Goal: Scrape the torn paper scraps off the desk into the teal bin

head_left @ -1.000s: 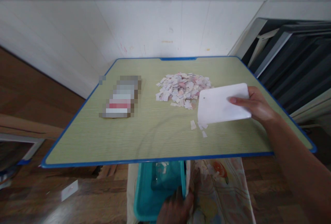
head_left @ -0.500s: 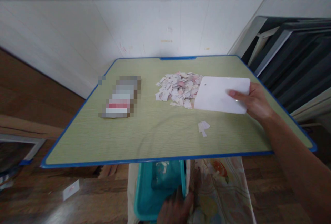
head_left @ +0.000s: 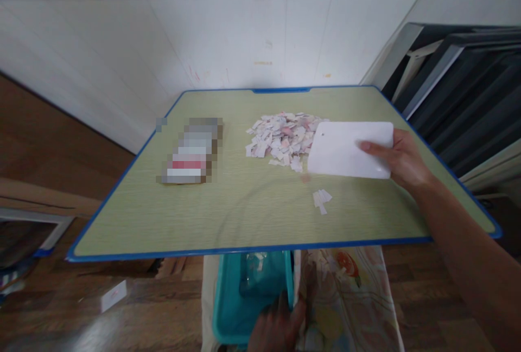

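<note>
My right hand (head_left: 401, 159) holds a white plastic scraper (head_left: 350, 151), thumb on top, its other fingers hidden underneath. The scraper's left edge meets a heap of small paper scraps (head_left: 280, 138), white with some pinkish pieces. A small cluster of scraps (head_left: 321, 199) lies apart, nearer to me. Below the table's front edge, my left hand (head_left: 274, 327) is closed at the near right corner of a turquoise tray (head_left: 217, 308). Its fingers look curled over the rim, though that area is dark and slightly blurred. Inside the tray sits a clear container (head_left: 256, 273).
A light green table (head_left: 163, 222) with a blue rim stands against the white wall (head_left: 228, 37). At its left lies a pixelated block-shaped item (head_left: 189, 154). Dark panels (head_left: 472, 75) lean at the right. Patterned cloth (head_left: 342, 308) lies beside the tray; a white card (head_left: 114, 295) is on the floor.
A pinkish scrap at the scraper's near left corner now lies slightly closer to me, apart from the heap. Both hands have barely moved.
</note>
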A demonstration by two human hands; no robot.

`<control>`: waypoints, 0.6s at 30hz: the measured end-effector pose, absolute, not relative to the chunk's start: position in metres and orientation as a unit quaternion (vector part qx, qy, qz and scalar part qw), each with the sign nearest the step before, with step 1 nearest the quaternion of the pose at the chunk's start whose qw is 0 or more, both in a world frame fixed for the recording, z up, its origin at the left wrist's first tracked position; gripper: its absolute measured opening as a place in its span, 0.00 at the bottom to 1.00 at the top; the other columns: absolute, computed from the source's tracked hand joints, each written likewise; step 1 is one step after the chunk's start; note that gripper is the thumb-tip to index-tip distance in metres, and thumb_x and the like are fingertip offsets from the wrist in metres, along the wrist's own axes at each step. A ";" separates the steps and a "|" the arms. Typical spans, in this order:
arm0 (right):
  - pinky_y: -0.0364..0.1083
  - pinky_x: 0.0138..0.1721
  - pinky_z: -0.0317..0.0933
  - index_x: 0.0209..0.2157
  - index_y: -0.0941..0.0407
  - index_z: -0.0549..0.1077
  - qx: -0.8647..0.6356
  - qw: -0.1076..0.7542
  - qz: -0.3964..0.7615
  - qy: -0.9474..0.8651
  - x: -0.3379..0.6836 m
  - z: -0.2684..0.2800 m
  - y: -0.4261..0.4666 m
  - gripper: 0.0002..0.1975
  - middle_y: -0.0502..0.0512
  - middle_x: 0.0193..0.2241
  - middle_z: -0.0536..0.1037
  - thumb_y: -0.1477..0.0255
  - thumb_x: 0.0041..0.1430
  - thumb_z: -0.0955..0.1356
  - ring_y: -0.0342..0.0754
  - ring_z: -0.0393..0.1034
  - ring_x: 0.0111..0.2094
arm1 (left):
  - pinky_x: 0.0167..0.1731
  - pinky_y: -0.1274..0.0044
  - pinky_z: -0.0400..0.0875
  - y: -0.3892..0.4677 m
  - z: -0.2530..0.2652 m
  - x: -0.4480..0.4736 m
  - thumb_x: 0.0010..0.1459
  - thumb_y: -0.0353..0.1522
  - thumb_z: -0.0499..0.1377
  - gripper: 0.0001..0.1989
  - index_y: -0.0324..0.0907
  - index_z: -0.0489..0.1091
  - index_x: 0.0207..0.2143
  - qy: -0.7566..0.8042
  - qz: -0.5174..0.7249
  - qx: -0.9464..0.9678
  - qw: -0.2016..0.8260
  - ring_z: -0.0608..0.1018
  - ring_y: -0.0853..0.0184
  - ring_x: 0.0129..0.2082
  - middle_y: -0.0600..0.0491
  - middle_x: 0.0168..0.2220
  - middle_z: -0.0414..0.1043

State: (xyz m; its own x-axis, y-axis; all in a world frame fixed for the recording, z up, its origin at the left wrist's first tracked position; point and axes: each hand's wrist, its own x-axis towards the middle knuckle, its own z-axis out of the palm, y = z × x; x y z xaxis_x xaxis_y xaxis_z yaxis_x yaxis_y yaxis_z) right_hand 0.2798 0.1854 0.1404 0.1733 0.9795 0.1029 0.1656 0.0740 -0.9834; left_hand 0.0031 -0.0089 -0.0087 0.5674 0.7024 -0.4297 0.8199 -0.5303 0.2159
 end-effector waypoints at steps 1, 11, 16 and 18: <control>0.38 0.19 0.59 0.29 0.56 0.72 -0.560 0.534 0.378 -0.509 0.280 0.140 0.186 0.09 0.47 0.25 0.73 0.71 0.40 0.69 0.39 0.65 0.21 | 0.26 0.73 0.66 -0.009 -0.009 0.003 0.45 0.36 0.56 0.27 0.48 0.54 0.49 0.443 -0.146 0.861 0.203 0.72 0.60 0.32 0.46 0.40 0.65; 0.36 0.18 0.58 0.28 0.56 0.72 -0.568 0.456 0.424 -0.539 0.276 0.144 0.182 0.09 0.47 0.23 0.73 0.70 0.41 0.69 0.38 0.65 0.20 | 0.26 0.72 0.66 -0.008 -0.008 0.004 0.41 0.36 0.60 0.31 0.48 0.53 0.49 0.448 -0.137 0.859 0.208 0.72 0.60 0.31 0.47 0.39 0.66; 0.37 0.17 0.58 0.28 0.56 0.72 -0.568 0.446 0.423 -0.548 0.276 0.146 0.181 0.08 0.47 0.23 0.73 0.70 0.41 0.69 0.39 0.65 0.19 | 0.27 0.72 0.66 -0.010 -0.009 0.004 0.37 0.43 0.62 0.34 0.48 0.55 0.48 0.456 -0.122 0.853 0.223 0.71 0.59 0.31 0.46 0.39 0.66; 0.37 0.19 0.59 0.28 0.56 0.73 -0.560 0.409 0.441 -0.571 0.275 0.146 0.180 0.08 0.47 0.23 0.74 0.70 0.40 0.69 0.39 0.65 0.21 | 0.27 0.71 0.66 -0.010 -0.009 0.005 0.36 0.44 0.62 0.36 0.47 0.55 0.48 0.457 -0.130 0.852 0.222 0.71 0.58 0.31 0.46 0.39 0.65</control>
State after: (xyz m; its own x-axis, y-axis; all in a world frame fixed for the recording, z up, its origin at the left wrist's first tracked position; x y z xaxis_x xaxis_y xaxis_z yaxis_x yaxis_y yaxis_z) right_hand 0.2746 0.1803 0.1462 -0.0395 0.9989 -0.0267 0.2787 -0.0147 -0.9603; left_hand 0.0048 -0.0097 -0.0086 0.5485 0.7208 -0.4238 0.8360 -0.4839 0.2589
